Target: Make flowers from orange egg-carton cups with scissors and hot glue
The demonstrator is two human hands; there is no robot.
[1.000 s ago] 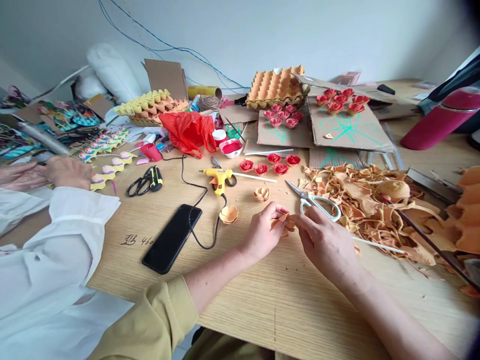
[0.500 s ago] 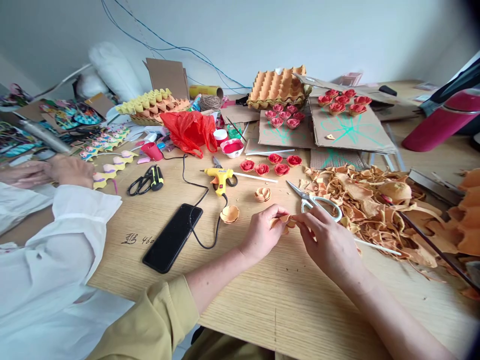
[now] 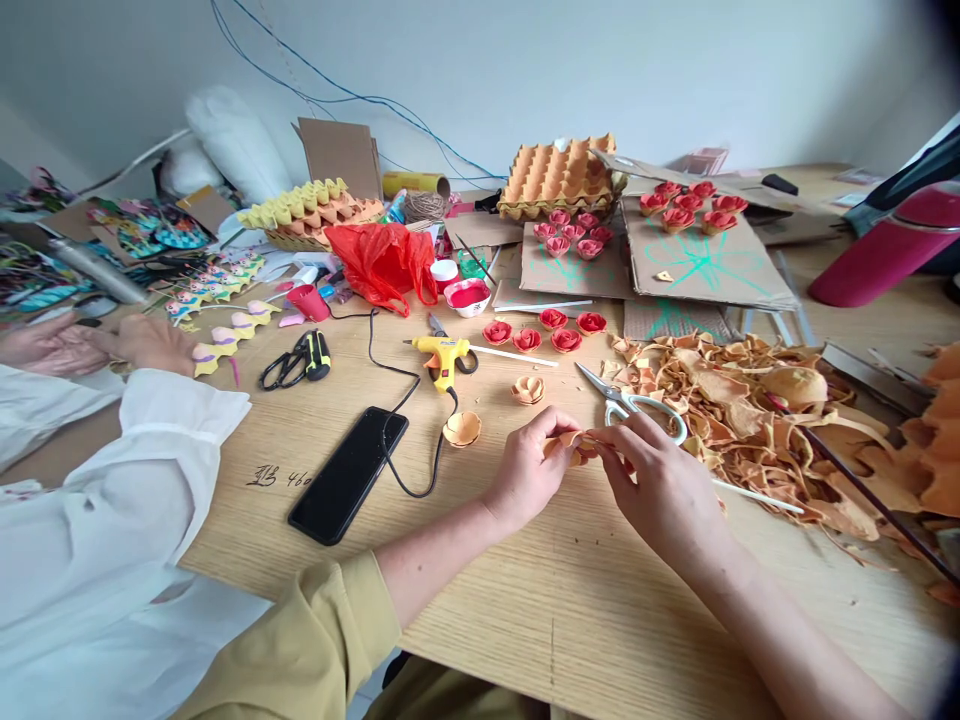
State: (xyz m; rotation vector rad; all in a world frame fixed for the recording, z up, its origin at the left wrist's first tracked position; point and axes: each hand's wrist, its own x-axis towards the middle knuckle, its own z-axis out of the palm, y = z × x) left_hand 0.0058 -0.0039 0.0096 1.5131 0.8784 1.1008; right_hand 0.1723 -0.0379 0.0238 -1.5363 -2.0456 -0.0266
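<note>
My left hand (image 3: 529,465) and my right hand (image 3: 656,485) meet just above the wooden table (image 3: 570,610), both pinched on a small orange egg-carton piece (image 3: 571,446) held between the fingertips. White-handled scissors (image 3: 634,400) lie just beyond my right hand. An unpainted carton cup (image 3: 461,428) and a curled carton rose (image 3: 528,389) sit in front of my left hand. A yellow glue gun (image 3: 444,355) lies farther back with its black cord looping toward a black phone (image 3: 349,475).
A heap of orange carton scraps (image 3: 757,410) fills the right side. Red painted roses (image 3: 546,330) lie in a row, more on cardboard sheets (image 3: 701,255). Egg trays (image 3: 559,172), a red bag (image 3: 382,262) and black scissors (image 3: 292,362) stand behind. Another person in a white sleeve (image 3: 112,500) works at left.
My hands have stayed pinched on the carton piece, with only slight finger shifts. The view has drifted a little; the other person's hands moved slightly.
</note>
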